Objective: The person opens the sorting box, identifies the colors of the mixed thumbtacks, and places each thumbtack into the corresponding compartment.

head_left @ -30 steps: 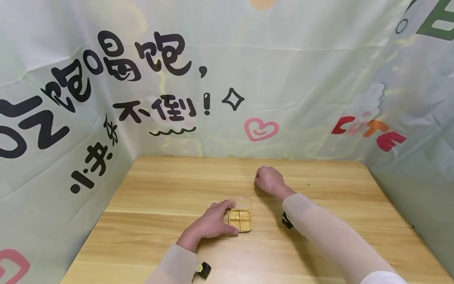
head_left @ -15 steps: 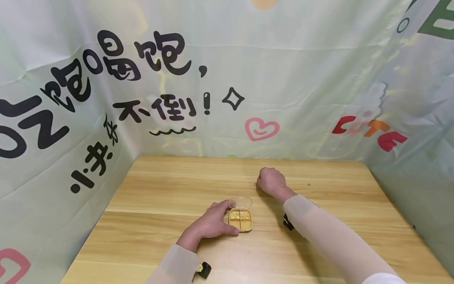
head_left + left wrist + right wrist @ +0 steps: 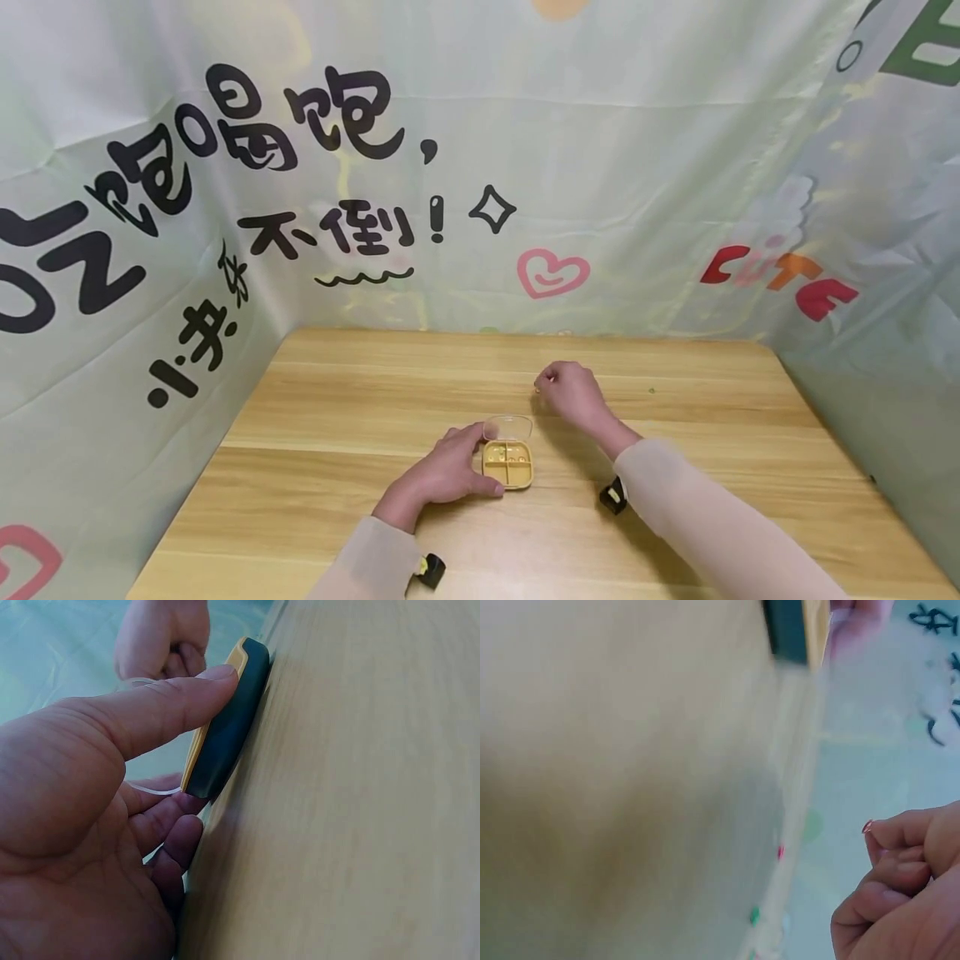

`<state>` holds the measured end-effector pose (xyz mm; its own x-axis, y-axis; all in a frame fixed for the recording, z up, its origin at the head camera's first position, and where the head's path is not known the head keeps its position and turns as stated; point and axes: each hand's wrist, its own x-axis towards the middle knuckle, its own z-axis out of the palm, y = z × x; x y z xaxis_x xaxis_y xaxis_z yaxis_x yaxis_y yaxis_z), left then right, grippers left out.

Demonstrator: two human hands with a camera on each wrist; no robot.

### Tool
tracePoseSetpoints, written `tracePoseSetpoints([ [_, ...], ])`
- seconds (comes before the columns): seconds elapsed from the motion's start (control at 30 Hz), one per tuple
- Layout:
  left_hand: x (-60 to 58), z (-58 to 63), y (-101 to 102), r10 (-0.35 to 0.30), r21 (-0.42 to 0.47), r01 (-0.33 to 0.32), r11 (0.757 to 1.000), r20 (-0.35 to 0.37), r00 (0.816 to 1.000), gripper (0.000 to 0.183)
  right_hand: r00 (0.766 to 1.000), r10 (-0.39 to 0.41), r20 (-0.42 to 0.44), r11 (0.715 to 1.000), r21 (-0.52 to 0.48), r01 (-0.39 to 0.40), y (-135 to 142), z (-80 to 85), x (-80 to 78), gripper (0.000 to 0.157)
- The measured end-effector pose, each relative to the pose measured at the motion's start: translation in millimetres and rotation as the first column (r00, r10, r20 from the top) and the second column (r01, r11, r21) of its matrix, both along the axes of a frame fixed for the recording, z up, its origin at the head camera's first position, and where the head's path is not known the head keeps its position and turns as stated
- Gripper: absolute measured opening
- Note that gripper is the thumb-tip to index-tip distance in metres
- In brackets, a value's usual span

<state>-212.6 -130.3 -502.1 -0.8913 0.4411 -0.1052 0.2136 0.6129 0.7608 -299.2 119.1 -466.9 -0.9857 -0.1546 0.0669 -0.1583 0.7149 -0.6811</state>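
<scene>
My left hand (image 3: 448, 468) holds a small yellow pill box (image 3: 519, 475), thumb on the near edge and fingers round the left and far side. The box sits on the wooden table with its clear lid (image 3: 508, 428) tilted up at the back. Tiny pieces (image 3: 517, 457) lie in its two far compartments; both near ones look bare. Its underside (image 3: 232, 724) shows dark in the left wrist view. Beyond the box, my right hand (image 3: 573, 393) pinches a tiny red ring-shaped piece (image 3: 868, 826) between thumb and index fingertips, the other fingers curled in.
A tiny green piece (image 3: 652, 391) lies on the table (image 3: 360, 392) to the right of my right hand. The right wrist view also shows a red piece (image 3: 781, 852) on the tabletop. Printed cloth (image 3: 645, 183) hangs behind and along both sides.
The tiny reddish piece beside my right hand on the table is now between its fingertips. That wrist and forearm have shifted slightly toward me. My left hand and the pill box stay put.
</scene>
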Motion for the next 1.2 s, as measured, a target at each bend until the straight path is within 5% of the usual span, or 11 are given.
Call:
tracePoseSetpoints([
  [0.27, 0.9, -1.0, 0.7, 0.004, -0.001, -0.004, 1.000, 0.012, 1.000, 0.088, 0.994, 0.012, 0.107, 0.954, -0.298, 0.021, -7.5, -11.3, 37.2, 0.015],
  [0.4, 0.4, -2.5, 1.1, 0.007, 0.003, -0.007, 1.000, 0.013, 1.000, 0.086, 0.978, -0.015, 0.206, 0.893, -0.438, 0.106, -8.7, -12.3, 48.5, 0.017],
  [0.57, -0.8, -2.7, 1.4, 0.010, 0.003, -0.010, 1.000, 0.018, 1.000, 0.084, 0.922, 0.041, 0.385, 0.737, -0.634, 0.232, -5.1, -14.0, 58.9, 0.027],
  [0.77, 0.2, -0.7, 1.4, 0.011, 0.008, -0.012, 1.000, 0.012, 1.000, 0.084, 0.854, 0.208, 0.477, 0.522, -0.792, 0.316, -4.6, -16.1, 72.8, 0.014],
  [0.9, 0.1, -1.6, 1.0, 0.017, 0.014, -0.017, 1.000, 0.014, 1.000, 0.088, 0.825, 0.303, 0.477, 0.382, -0.854, 0.353, -6.2, -19.2, 78.3, 0.007],
  [1.03, -0.2, -3.0, 1.0, 0.019, 0.012, -0.019, 1.000, 0.019, 1.000, 0.090, 0.797, 0.411, 0.443, 0.237, -0.896, 0.375, -7.3, -25.4, 82.5, 0.018],
  [1.2, -0.5, -2.9, 1.9, 0.012, 0.012, -0.012, 1.000, 0.011, 1.000, 0.087, 0.776, 0.511, 0.371, 0.145, -0.927, 0.347, -6.3, -35.0, 87.7, 0.027],
])
